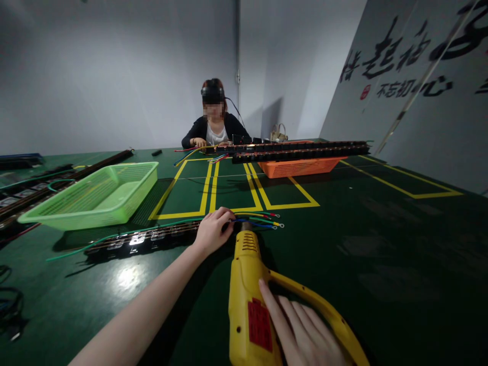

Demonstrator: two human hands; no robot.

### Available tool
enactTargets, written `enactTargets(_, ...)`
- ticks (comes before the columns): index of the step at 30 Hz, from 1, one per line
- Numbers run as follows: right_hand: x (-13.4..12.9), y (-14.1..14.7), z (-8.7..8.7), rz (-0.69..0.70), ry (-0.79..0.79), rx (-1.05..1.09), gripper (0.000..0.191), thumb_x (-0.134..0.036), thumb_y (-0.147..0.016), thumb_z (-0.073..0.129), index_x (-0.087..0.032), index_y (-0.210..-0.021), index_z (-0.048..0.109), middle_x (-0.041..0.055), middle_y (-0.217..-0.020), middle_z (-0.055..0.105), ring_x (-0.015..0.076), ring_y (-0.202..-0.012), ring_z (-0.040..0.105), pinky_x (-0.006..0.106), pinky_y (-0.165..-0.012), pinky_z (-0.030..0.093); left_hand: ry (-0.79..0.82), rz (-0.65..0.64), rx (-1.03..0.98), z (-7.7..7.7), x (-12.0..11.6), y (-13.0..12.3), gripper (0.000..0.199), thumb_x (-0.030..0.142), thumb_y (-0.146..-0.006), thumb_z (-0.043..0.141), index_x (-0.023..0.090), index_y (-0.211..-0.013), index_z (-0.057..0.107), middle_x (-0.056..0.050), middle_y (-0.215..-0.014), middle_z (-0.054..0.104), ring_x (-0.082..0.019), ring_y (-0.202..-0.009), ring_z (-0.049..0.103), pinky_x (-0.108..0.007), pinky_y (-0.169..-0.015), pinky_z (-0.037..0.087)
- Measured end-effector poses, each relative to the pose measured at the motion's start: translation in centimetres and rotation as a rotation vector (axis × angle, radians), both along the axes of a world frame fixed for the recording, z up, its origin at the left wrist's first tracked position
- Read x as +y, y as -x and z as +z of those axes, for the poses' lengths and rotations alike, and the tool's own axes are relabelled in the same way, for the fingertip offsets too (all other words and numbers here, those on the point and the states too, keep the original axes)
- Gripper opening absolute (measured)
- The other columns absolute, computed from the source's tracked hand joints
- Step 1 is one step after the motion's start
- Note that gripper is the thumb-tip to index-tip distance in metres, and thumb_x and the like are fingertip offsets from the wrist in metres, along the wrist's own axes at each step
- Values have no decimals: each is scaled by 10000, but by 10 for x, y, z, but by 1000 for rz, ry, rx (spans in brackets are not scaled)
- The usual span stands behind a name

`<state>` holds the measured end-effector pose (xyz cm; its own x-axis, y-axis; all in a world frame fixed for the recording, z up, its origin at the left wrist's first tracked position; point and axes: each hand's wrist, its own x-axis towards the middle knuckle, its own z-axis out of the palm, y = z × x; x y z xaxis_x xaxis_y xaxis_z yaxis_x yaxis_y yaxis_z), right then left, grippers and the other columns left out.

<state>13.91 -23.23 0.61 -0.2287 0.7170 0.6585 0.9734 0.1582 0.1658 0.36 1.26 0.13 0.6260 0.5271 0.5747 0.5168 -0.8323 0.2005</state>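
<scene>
My left hand is closed on the wires at the right end of a long black strip-shaped assembly. Past its fingers, red, yellow, green and blue wires with metal ring terminals stick out to the right. A yellow heat gun with a red label lies in front of me, its metal nozzle pointing at the wires close beside my left fingers. Against the gun's right side is my right hand, gripping it with the index finger stretched along the body; the grip is partly hidden.
A light green basket stands at left, near more black strips. Across the green table, a person sits behind strips lying over an orange basket. Yellow tape marks the tabletop. Black cables lie at lower left.
</scene>
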Motion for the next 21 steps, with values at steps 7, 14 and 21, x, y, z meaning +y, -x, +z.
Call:
enactTargets(7,-2,-27,10,118,85,25,722,-670,-883,230,-123,-1295,458,8,-1063,665,97,-921,628,182,-778,464,4,-8,-4,0,0,0,120,210,-897,455,230,-966,551,-12,-1069,595,-161,-940,589,-290,-807,464)
enactTargets(14,-9,-35,7,-158,53,101,488,-546,-940,284,-243,-808,643,-60,-764,681,91,-704,650,208,-596,477,10,-28,4,0,1,1,128,200,-901,451,233,-979,547,-13,-1078,588,-167,-948,587,-301,-811,463)
enactTargets(21,-13,-50,11,-235,-49,-24,574,-488,-966,234,-210,-694,655,-27,-695,678,99,-633,640,242,-595,455,14,-25,24,1,0,2,143,201,-903,452,233,-1010,541,-19,-1084,587,-177,-950,587,-312,-800,462)
